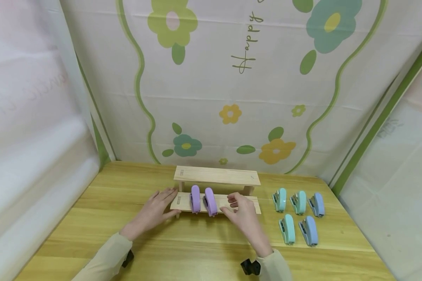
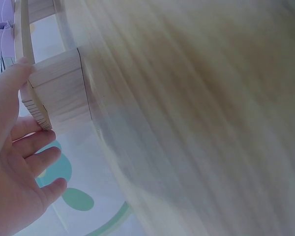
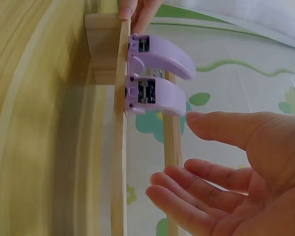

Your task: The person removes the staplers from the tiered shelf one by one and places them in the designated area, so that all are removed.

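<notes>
A small two-step wooden shelf stands on the table. Two purple staplers sit side by side on its lower board, toward the left. My left hand holds the left end of that board; in the left wrist view the thumb lies at one edge and the index finger at the other, the remaining fingers spread loosely. Over the board's right part hovers my right hand, its fingers loosely bent with nothing between them. The right wrist view shows its thumb close to the nearer purple stapler.
To the right of the shelf, several staplers stand in two rows: mint green ones and blue ones. Behind the wooden table hangs a flower-printed cloth, with more cloth at both sides.
</notes>
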`<state>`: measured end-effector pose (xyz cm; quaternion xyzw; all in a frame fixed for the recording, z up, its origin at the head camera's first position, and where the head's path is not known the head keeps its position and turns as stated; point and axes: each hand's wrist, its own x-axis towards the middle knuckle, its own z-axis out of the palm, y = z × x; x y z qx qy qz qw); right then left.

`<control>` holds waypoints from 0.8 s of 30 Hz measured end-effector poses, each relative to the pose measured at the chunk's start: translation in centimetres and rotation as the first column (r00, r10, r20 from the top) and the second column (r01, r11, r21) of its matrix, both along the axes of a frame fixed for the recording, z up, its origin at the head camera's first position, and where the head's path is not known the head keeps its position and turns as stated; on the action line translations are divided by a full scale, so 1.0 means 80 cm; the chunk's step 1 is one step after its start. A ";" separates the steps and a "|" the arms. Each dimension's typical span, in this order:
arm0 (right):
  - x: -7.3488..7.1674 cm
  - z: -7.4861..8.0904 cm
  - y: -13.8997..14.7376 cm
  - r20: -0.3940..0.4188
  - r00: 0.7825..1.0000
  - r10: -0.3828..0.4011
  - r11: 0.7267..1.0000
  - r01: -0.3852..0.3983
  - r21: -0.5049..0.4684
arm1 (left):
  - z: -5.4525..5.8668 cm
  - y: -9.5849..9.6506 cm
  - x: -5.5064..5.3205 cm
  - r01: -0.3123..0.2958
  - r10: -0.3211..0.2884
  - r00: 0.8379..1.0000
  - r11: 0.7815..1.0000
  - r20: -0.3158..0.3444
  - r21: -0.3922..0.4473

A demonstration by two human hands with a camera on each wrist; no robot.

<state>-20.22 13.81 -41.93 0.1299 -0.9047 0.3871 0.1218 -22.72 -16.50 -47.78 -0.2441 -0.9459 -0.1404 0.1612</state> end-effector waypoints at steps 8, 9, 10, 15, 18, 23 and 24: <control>-0.001 -0.004 -0.022 0.009 0.998 0.055 0.998 -0.055 -0.014 | 0.000 -0.001 -0.001 -0.001 0.001 1.000 1.000 -0.010 -0.007; -0.001 -0.005 -0.024 0.006 0.998 0.065 0.998 -0.065 -0.009 | 0.000 -0.001 -0.001 0.000 0.000 1.000 1.000 -0.012 -0.009; -0.002 -0.005 -0.027 0.000 0.997 0.075 0.997 -0.075 -0.002 | 0.000 0.000 -0.001 0.001 -0.001 1.000 1.000 -0.014 -0.010; -0.004 -0.008 -0.034 0.010 0.995 0.094 0.995 -0.095 0.023 | 0.001 0.000 0.000 0.000 -0.001 1.000 1.000 -0.009 -0.013; -0.005 -0.010 -0.035 0.036 0.995 0.091 0.995 -0.092 0.036 | 0.003 0.000 0.001 -0.001 0.001 1.000 1.000 -0.006 -0.010; -0.008 -0.013 -0.036 0.051 0.995 0.090 0.994 -0.093 0.059 | 0.004 0.001 0.002 -0.004 0.004 1.000 1.000 -0.007 -0.006; -0.009 -0.013 -0.037 0.051 0.995 0.091 0.994 -0.094 0.059 | 0.004 0.001 0.002 -0.005 0.005 1.000 1.000 -0.009 -0.008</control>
